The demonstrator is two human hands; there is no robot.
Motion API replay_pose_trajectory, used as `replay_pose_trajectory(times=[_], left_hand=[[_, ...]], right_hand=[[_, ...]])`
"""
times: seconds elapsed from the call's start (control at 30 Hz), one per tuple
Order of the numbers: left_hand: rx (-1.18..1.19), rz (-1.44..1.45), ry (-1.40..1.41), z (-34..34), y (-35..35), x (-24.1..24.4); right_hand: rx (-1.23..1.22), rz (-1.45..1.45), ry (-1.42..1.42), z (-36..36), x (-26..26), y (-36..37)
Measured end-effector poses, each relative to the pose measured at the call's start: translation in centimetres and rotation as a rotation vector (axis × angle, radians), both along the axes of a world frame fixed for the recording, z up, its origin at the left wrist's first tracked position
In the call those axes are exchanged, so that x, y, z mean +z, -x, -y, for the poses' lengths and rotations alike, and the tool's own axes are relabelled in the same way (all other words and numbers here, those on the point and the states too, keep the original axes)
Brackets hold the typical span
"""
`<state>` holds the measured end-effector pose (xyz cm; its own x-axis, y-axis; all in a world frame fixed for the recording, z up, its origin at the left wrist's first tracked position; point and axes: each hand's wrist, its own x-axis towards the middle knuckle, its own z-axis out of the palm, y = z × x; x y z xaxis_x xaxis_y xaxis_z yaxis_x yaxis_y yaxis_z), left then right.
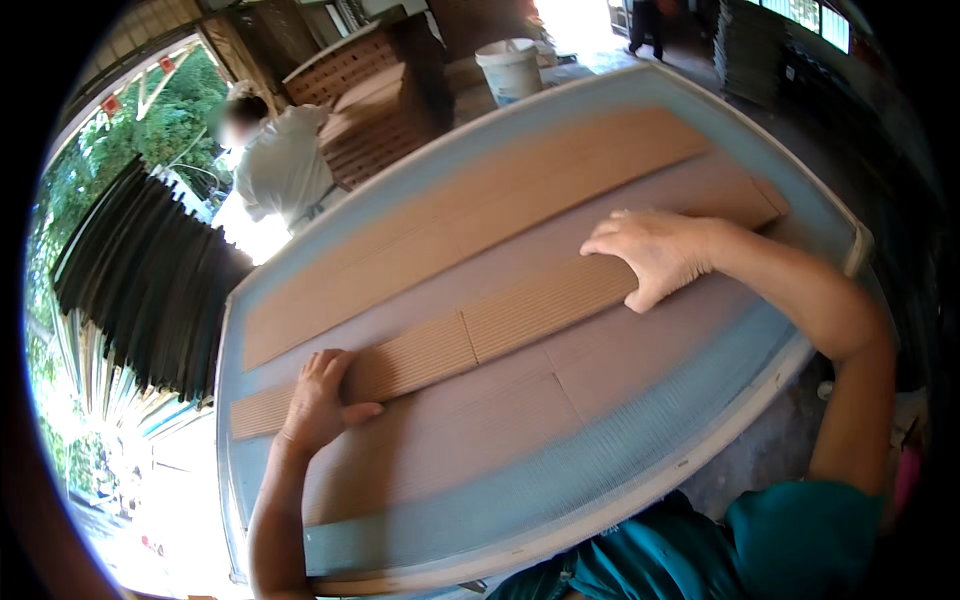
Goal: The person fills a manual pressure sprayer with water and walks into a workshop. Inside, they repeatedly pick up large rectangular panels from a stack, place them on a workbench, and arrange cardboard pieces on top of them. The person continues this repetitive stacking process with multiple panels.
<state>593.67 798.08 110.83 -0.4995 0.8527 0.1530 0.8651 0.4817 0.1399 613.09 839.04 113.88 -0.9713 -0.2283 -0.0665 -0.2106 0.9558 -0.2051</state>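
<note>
A long ridged brown strip, apparently corrugated cardboard [525, 322], lies slantwise over a framed pale-blue mesh panel [352, 547]. My left hand [319, 401] grips the strip toward its left end, fingers at the far edge and thumb at the near edge. Farther right, my right hand [656, 251] spans the same strip, its thumb along the near side. A dark crease or joint crosses the ridges between my hands. Beyond it is a wider smooth brown sheet [465, 232]. Nearer to me, a pinkish-brown area [480, 405] shows faint lines; whether it lies under the mesh I cannot tell.
A pale rim [675, 465] borders the panel, close to my body. A white bucket [510, 71] stands past the far edge. At the left is a stack of dark thin pieces [150, 277]. A person in a light shirt [281, 169] is near stacked brown boards [375, 124].
</note>
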Motion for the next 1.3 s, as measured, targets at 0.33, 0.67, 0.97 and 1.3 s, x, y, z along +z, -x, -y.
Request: replay_pose_trajectory(times=[0.33,0.67,0.97,1.3], left_hand=[[0.005,-0.146,0.048,0.0,0.0,-0.5],[0.092,0.174,0.098,-0.2,0.4,1.6],[0.218,0.210,-0.050,-1.2,-1.6,4.4],[0.100,-0.374,-0.040,-1.3,-5.4,2.1]], right_hand=[[0.025,-0.034,-0.058,-0.7,-0.3,0.0],[0.094,0.045,-0.027,-1.6,0.7,0.3],[0.013,-0.044,0.038,-0.1,3.6,0.0],[0.141,-0.622,-0.271,-0.8,-1.4,-0.6]])
